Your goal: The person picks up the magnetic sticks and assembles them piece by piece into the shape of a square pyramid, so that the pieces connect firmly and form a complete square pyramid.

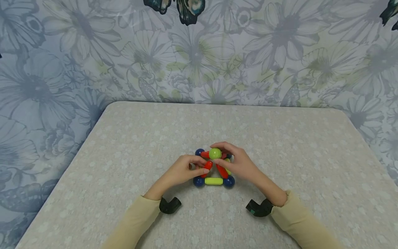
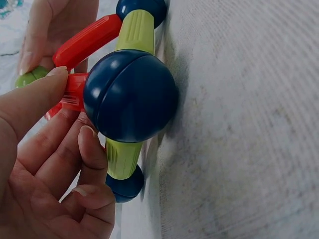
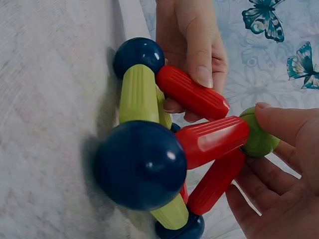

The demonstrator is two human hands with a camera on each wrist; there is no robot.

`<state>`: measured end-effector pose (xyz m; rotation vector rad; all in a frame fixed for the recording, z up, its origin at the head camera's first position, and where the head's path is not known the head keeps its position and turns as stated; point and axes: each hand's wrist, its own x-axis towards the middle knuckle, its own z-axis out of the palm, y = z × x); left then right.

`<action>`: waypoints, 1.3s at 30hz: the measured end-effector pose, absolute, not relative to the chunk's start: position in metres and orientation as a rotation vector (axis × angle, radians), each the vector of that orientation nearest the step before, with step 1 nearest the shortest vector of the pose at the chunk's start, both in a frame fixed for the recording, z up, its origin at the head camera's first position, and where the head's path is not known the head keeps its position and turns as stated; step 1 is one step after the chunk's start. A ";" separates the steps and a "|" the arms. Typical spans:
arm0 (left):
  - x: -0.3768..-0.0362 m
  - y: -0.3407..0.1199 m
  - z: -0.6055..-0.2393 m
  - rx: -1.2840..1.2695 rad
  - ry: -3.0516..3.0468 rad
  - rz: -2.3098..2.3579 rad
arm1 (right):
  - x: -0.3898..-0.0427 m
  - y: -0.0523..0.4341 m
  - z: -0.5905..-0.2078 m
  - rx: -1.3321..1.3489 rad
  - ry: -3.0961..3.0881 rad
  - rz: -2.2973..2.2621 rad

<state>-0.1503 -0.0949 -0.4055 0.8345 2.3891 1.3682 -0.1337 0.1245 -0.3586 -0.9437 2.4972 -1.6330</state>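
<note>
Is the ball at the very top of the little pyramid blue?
No, the top ball is green, pinched by the right hand; the blue balls sit at the base corners on the table.

The toy pyramid (image 1: pixel 214 167) is built of dark blue balls (image 3: pixel 141 164) at its base corners, yellow-green ribbed rods (image 3: pixel 138 94) along the base, red ribbed rods (image 3: pixel 212 139) rising to the top, and one yellow-green ball (image 1: pixel 215 153) at the apex. The worktop (image 1: pixel 280 138) is pale beige with a faint whitish floral speckle. The backdrop cloth (image 1: pixel 93 52) behind its far edge is grey-blue with large pale flowers, touches of light green, and dark teal butterflies (image 3: pixel 264 17). The sleeves (image 1: pixel 298 221) are cream-yellow; the wrist mounts (image 1: pixel 169 205) are black.
</note>
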 end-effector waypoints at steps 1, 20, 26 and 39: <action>-0.150 -0.095 -0.405 0.832 2.389 1.370 | -0.133 0.124 -0.359 -0.942 2.500 -1.625; -0.153 -0.101 -0.404 0.847 2.388 1.387 | -0.146 0.141 -0.384 -1.008 2.686 -1.418; -0.153 -0.100 -0.402 0.842 2.402 1.368 | -0.132 0.151 -0.387 -0.918 2.663 -1.143; -0.157 -0.100 -0.401 0.885 2.414 1.338 | -0.135 0.156 -0.392 -0.967 2.549 -1.165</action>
